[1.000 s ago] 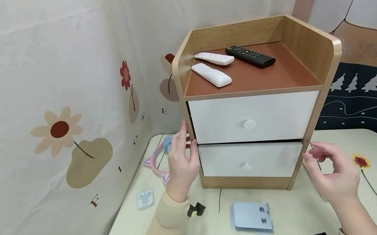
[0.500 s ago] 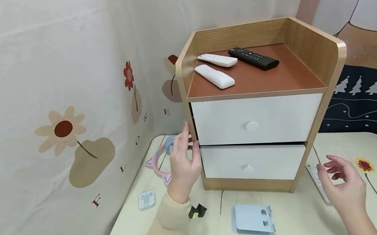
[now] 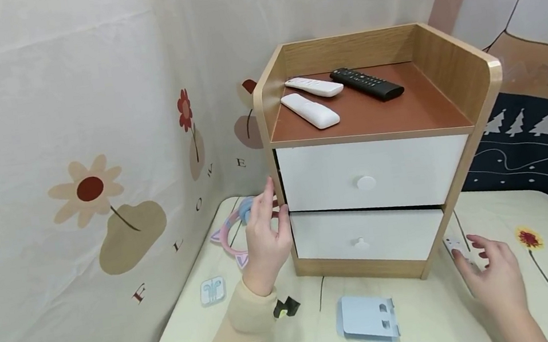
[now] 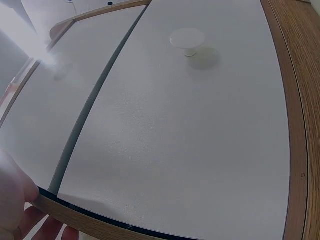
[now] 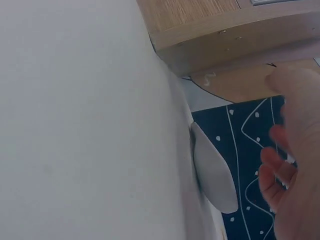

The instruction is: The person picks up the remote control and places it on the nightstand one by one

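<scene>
A small wooden cabinet [image 3: 266, 108] with two white drawers stands on the cream surface. My left hand [image 3: 265, 247] rests against its left side, thumb at the front edge and fingers fairly straight along the outside. In the left wrist view, the thumb [image 4: 22, 185] touches the wooden edge beside the white drawer front [image 4: 175, 140]. To the right of the cabinet, a white remote control [image 3: 453, 244] lies on the surface. Over it is my right hand [image 3: 496, 277], fingers loosely bent; the thumb overlaps the remote. In the right wrist view, the fingers [image 5: 270, 175] have nothing between them.
Two white remotes [image 3: 310, 109] and a black remote [image 3: 366, 83] lie on the cabinet's brown top [image 3: 391, 115]. A light blue folding stand [image 3: 368, 317] is in front. Earphones in a clear case [image 3: 212, 290] and cat-ear headphones [image 3: 231, 240] lie at left. Printed cloth hangs behind.
My right hand has moved away from the cabinet's lower right side and down to the white remote. The left hand stays against the cabinet's left side.
</scene>
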The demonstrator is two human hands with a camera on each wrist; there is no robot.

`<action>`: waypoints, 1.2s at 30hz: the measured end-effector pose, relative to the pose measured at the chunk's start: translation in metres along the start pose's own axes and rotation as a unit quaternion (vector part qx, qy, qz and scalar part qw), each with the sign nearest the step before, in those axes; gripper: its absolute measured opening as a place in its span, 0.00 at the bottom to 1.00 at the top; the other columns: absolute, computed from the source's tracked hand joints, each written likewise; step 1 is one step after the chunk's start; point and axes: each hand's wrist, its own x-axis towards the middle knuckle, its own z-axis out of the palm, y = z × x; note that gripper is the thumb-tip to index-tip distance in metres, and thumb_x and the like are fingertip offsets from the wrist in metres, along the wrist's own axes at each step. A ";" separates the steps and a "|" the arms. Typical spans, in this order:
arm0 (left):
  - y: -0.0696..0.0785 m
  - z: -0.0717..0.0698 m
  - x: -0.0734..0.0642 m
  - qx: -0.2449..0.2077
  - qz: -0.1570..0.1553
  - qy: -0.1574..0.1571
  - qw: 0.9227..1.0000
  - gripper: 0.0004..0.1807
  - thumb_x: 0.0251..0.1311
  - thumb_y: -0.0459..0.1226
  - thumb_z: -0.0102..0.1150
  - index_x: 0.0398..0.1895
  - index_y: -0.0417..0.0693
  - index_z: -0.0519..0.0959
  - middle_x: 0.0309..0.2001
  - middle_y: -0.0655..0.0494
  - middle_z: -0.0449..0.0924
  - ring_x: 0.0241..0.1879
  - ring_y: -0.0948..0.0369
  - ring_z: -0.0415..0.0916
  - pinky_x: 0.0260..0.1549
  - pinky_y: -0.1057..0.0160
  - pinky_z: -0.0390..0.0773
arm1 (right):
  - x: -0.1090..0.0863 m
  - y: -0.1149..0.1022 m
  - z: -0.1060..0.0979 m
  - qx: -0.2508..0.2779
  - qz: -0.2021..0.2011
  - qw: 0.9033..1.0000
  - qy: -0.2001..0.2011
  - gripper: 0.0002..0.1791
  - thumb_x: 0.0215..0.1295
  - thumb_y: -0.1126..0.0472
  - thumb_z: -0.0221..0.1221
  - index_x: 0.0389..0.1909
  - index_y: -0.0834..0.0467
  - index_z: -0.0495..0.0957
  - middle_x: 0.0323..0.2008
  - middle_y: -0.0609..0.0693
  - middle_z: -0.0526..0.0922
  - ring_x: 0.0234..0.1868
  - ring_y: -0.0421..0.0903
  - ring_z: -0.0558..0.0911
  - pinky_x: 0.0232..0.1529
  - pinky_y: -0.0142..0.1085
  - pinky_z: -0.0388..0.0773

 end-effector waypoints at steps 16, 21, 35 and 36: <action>0.000 0.000 0.000 -0.001 0.002 -0.001 1.000 0.38 0.72 0.23 0.60 0.85 0.37 0.63 0.54 0.35 0.80 0.48 0.46 0.86 0.41 0.61 0.93 | 0.008 0.022 0.009 -0.073 0.102 0.982 -0.141 0.53 0.72 0.36 0.68 0.84 0.64 0.59 0.75 0.84 0.56 0.70 0.80 0.65 0.67 0.77 0.70; 0.000 0.001 0.000 -0.003 0.008 0.009 1.000 0.39 0.71 0.22 0.61 0.85 0.38 0.64 0.53 0.34 0.80 0.47 0.46 0.86 0.39 0.61 0.93 | 0.009 0.023 0.008 -0.084 0.105 0.979 -0.153 0.54 0.70 0.39 0.70 0.83 0.65 0.59 0.71 0.84 0.59 0.66 0.79 0.66 0.61 0.74 0.73; 0.000 0.001 -0.001 -0.001 0.000 0.007 1.000 0.39 0.71 0.22 0.61 0.84 0.37 0.64 0.54 0.34 0.80 0.47 0.46 0.86 0.40 0.61 0.92 | 0.006 0.024 0.010 -0.104 0.078 0.985 -0.117 0.38 0.71 0.49 0.69 0.74 0.66 0.72 0.65 0.81 0.73 0.60 0.79 0.74 0.54 0.68 0.77; 0.000 0.001 -0.001 -0.001 0.000 0.007 1.000 0.39 0.71 0.22 0.61 0.84 0.37 0.64 0.54 0.34 0.80 0.47 0.46 0.86 0.40 0.61 0.92 | 0.005 0.024 0.010 -0.104 0.076 0.985 -0.114 0.37 0.71 0.50 0.69 0.74 0.66 0.73 0.64 0.81 0.74 0.60 0.79 0.75 0.54 0.67 0.77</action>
